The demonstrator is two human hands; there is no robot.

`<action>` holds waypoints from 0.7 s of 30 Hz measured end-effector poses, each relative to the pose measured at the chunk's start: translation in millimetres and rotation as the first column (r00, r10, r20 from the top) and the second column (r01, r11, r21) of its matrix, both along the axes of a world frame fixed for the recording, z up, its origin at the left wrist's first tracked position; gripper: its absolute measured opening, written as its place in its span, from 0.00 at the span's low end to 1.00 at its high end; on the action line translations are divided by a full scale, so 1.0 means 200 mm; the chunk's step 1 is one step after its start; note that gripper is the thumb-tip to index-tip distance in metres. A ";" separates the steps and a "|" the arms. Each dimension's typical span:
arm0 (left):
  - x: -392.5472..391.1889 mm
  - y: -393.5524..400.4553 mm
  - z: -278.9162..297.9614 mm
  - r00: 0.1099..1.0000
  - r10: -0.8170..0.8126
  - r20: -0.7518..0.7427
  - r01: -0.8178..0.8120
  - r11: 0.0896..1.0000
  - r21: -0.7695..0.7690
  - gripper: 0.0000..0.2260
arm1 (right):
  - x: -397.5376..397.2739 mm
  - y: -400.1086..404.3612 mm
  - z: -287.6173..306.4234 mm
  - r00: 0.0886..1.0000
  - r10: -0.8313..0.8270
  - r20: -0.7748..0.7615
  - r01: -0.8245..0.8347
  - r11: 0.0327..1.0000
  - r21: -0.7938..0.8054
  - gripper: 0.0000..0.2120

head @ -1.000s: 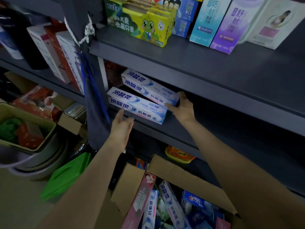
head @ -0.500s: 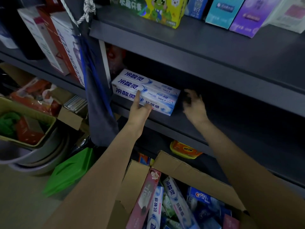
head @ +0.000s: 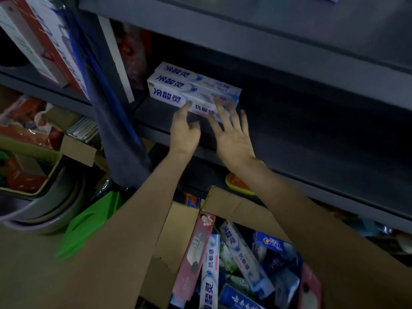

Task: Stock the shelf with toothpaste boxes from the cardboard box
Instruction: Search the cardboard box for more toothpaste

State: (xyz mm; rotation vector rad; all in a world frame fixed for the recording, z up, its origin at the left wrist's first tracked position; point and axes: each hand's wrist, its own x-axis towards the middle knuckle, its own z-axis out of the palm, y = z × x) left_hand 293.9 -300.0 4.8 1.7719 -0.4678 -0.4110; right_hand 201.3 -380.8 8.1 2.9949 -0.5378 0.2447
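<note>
Two white-and-blue toothpaste boxes (head: 178,85) lie side by side at the left end of the dark grey shelf (head: 289,139). My left hand (head: 185,132) points its index finger at the front box's face, the other fingers loosely curled. My right hand (head: 231,134) is spread flat, its straight fingertips against the right end of the front box. Neither hand holds anything. Below, the open cardboard box (head: 178,237) holds several toothpaste boxes, among them a pink one (head: 196,250) and white-blue ones (head: 243,255).
A dark cloth (head: 111,121) hangs on the shelf post left of the boxes. Tall cartons (head: 44,41) stand on the neighbouring shelf. A green lid (head: 89,221), metal basins (head: 44,210) and a yellow-rimmed pack (head: 238,184) sit low down. The shelf runs dark to the right.
Both boxes have been slid left and back along the shelf. My right hand has come in from the right onto the front box's end; the view has tilted downward.
</note>
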 end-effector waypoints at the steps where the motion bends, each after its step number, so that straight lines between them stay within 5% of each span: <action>1: -0.09 0.05 -0.01 0.989 0.054 0.139 -0.054 0.999 -0.003 0.20 | -0.06 0.03 -0.01 0.985 0.052 0.166 -0.054 0.998 0.009 0.28; 3: -0.34 0.19 -0.08 0.956 0.088 0.281 -0.073 0.995 -0.065 0.17 | -0.27 0.13 -0.08 0.896 0.080 0.436 -0.127 0.989 0.081 0.20; 5: -0.63 0.34 -0.20 0.964 -0.008 0.266 0.015 1.000 -0.023 0.15 | -0.57 0.24 -0.21 0.889 0.087 0.450 -0.194 0.961 0.197 0.12; 7: -0.86 0.46 -0.36 0.969 -0.206 0.138 0.185 0.971 0.152 0.13 | -0.88 0.31 -0.42 0.960 0.069 0.270 -0.147 0.949 0.279 0.10; 9: -1.00 0.53 -0.53 0.900 -0.436 -0.005 0.406 0.835 0.371 0.15 | -1.10 0.32 -0.61 0.983 0.001 -0.185 0.080 0.901 0.427 0.13; 12: -1.07 0.58 -0.69 0.823 -0.536 -0.188 0.549 0.663 0.509 0.20 | -1.30 0.31 -0.88 0.672 -0.127 -0.730 0.626 0.624 0.468 0.22; 15: -1.08 0.62 -0.76 0.820 -0.527 -0.223 0.551 0.620 0.559 0.18 | -1.32 0.34 -1.02 0.561 -0.257 -0.787 0.822 0.284 0.493 0.33; 18: -1.08 0.65 -0.77 0.807 -0.560 -0.189 0.551 0.596 0.585 0.17 | -1.28 0.36 -1.04 0.503 -0.381 -0.776 0.850 0.051 0.525 0.23; 20: -1.05 0.63 -0.74 0.808 -0.565 -0.168 0.538 0.591 0.601 0.18 | -1.24 0.35 -0.98 0.516 -0.371 -0.772 0.833 0.008 0.553 0.12; 21: -1.05 0.61 -0.72 0.803 -0.577 -0.151 0.534 0.583 0.613 0.18 | -1.23 0.32 -0.93 0.532 -0.357 -0.768 0.824 0.012 0.566 0.19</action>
